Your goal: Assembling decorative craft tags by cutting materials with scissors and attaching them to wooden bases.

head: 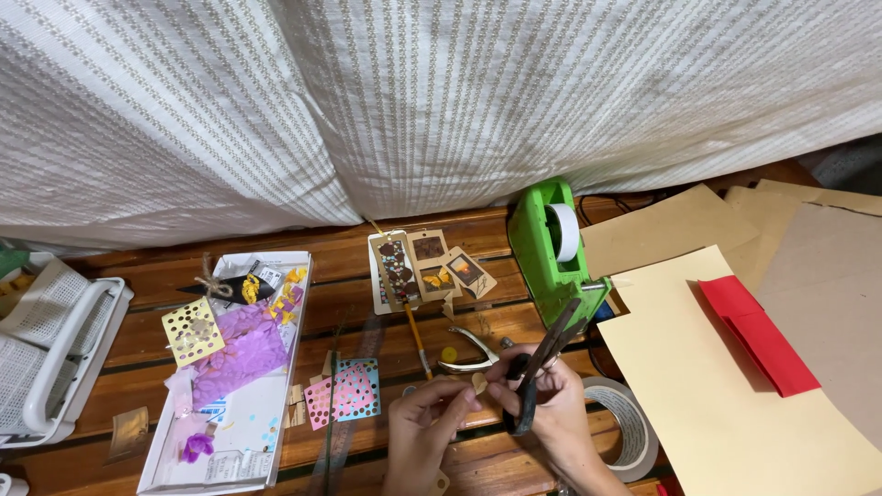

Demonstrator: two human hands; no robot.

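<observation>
My right hand [549, 404] grips black scissors [542, 366], their blades pointing up and right toward the green tape dispenser [549, 253]. My left hand [424, 432] pinches a small tan paper piece [479, 382] at its fingertips, right beside the scissors. Both hands hover over the wooden table [358, 276] near its front edge. A metal hole punch [470, 353] lies just beyond my hands.
A white tray [241, 413] at the left holds purple tissue, yellow scraps and a yellow perforated card. Pink and blue perforated cards [343, 390], decorated tags [427, 266], a tape roll [629, 427], cream and brown paper sheets [726, 395] with a red folded paper [758, 331], a white basket [46, 349], white curtain behind.
</observation>
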